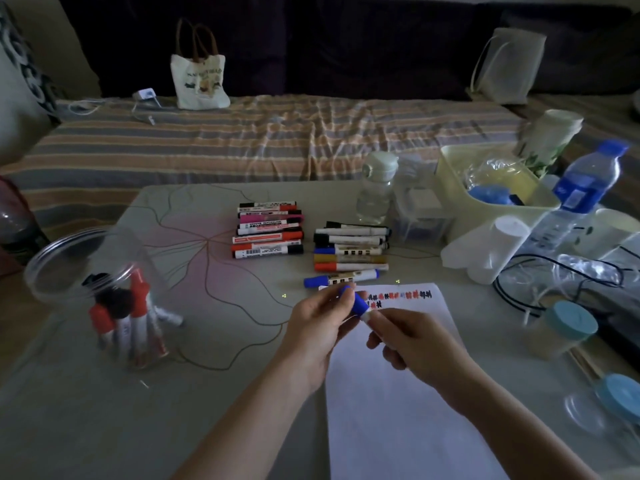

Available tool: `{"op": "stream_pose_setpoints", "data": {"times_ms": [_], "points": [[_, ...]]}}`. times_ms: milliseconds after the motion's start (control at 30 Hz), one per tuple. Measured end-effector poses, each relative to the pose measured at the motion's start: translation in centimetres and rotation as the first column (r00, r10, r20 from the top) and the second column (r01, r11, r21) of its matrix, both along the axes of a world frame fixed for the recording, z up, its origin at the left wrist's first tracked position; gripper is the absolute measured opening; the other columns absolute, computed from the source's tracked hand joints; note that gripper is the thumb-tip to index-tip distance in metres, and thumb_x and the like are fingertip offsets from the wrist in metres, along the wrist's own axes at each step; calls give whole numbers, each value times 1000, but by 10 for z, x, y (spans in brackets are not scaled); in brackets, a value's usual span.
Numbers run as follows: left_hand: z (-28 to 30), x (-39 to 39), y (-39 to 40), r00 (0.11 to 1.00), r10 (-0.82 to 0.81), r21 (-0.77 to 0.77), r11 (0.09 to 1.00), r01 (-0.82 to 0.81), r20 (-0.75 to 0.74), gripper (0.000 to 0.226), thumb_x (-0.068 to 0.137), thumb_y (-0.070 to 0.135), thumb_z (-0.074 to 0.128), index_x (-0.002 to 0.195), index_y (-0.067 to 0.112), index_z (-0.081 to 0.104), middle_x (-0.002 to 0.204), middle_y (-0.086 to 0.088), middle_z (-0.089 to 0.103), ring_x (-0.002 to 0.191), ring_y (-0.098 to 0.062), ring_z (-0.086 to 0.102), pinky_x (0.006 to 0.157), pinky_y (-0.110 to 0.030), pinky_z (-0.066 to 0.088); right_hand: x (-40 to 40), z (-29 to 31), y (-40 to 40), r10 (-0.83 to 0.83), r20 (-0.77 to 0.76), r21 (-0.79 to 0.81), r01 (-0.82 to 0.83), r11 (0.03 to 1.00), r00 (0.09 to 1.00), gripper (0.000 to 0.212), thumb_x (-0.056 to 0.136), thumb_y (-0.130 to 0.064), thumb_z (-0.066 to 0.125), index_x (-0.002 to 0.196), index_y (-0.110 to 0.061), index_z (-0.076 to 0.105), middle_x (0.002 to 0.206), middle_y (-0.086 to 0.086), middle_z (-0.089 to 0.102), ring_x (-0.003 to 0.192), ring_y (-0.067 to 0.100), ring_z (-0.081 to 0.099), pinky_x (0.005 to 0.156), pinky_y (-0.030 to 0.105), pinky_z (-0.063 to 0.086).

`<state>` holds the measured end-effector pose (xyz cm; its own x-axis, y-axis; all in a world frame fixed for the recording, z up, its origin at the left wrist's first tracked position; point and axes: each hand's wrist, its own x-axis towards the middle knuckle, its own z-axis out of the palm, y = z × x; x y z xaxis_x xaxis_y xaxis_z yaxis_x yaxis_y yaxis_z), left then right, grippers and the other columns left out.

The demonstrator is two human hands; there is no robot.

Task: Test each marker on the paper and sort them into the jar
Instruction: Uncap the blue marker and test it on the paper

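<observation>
Over the top of the white paper [398, 393] I hold a blue marker [356, 301]. My left hand [315, 327] pinches its blue cap and my right hand [412, 337] grips its white barrel. Red, blue and black test scribbles [401, 295] run along the paper's top edge. A clear plastic jar [86, 278] at the left holds several red and black markers. Two piles of markers lie behind the paper: one with red and black caps [266, 230], one mixed [349, 247], with a blue marker [341, 279] nearest the sheet.
At the right stand two water bottles [377, 188] [578, 202], a yellow bin [491, 188], white cups [491, 247], cables [554, 271] and blue-lidded jars [564, 327]. A striped bed [242, 140] with a tote bag [199, 77] lies beyond the table.
</observation>
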<state>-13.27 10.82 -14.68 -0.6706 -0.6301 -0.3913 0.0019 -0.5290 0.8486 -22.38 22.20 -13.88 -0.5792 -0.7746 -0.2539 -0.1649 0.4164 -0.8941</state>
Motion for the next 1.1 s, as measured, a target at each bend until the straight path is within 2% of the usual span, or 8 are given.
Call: {"op": "stream_pose_setpoints", "data": {"times_ms": [133, 267, 467, 733, 833, 967, 1033, 1100], "points": [[-2, -2, -1, 988, 155, -9, 988, -155, 16, 19, 93, 10, 59, 110, 8, 68, 95, -4, 76, 95, -15, 71, 86, -27, 55, 5, -13, -8, -54, -429, -137, -6, 991, 902, 25, 94, -34, 57, 72, -28, 65, 53, -14, 57, 47, 3, 51, 46, 12, 37], [0, 0, -4, 969, 245, 123, 961, -247, 32, 17, 92, 10, 62, 106, 5, 70, 92, -10, 75, 71, -10, 73, 53, -16, 53, 4, -29, -16, -66, -752, -157, -80, 984, 656, 26, 95, -44, 53, 92, -26, 72, 58, -7, 58, 50, 13, 51, 46, 32, 43], [-1, -2, -6, 952, 298, 162, 938, -306, 75, 18, 92, 10, 63, 106, 4, 71, 90, -10, 75, 72, -12, 72, 57, -17, 54, 5, -31, -20, -51, -854, -116, -94, 989, 518, 41, 97, -49, 39, 105, -24, 71, 68, -7, 62, 54, 15, 54, 45, 36, 48], [1, 2, -5, 950, 288, 147, 941, -305, 122, 15, 93, 13, 62, 101, 6, 71, 92, -11, 75, 82, -18, 72, 68, -24, 55, 12, -33, -19, -76, -907, -148, -143, 979, 413, 17, 92, -27, 65, 103, -16, 72, 74, -1, 69, 61, 20, 64, 45, 37, 52], [3, 3, -2, 971, 229, 112, 965, -235, 66, 16, 93, 17, 62, 101, 7, 71, 89, -8, 76, 78, -13, 73, 63, -21, 56, 9, -30, -16, -119, -779, -210, -77, 975, 616, 20, 95, -35, 60, 104, -21, 72, 75, -5, 69, 63, 16, 64, 52, 35, 52], [2, 0, 6, 997, 66, -25, 997, -67, -36, 27, 97, 26, 54, 119, 12, 60, 104, 1, 75, 103, -14, 68, 99, -38, 50, 12, -21, -13, -90, -535, -147, 12, 989, 840, 23, 94, -38, 53, 91, -21, 67, 62, -10, 60, 58, 6, 58, 50, 19, 43], [7, 0, 7, 993, -28, -18, 1000, 26, -117, 28, 102, 24, 44, 125, 14, 55, 110, 2, 73, 107, -12, 67, 101, -38, 48, 11, -12, -12, -57, -135, -133, 38, 990, 989, 35, 95, -43, 47, 90, -13, 65, 61, -6, 53, 49, 9, 45, 47, 21, 34], [12, 2, 2, 982, -89, -32, 996, 85, -165, 28, 103, 21, 40, 124, 16, 57, 111, -1, 73, 107, -12, 67, 98, -33, 49, 8, 0, -8, -26, 355, -152, 85, 985, 934, 37, 99, -38, 44, 101, -7, 65, 64, 0, 45, 50, 8, 33, 47, 23, 27]]}}
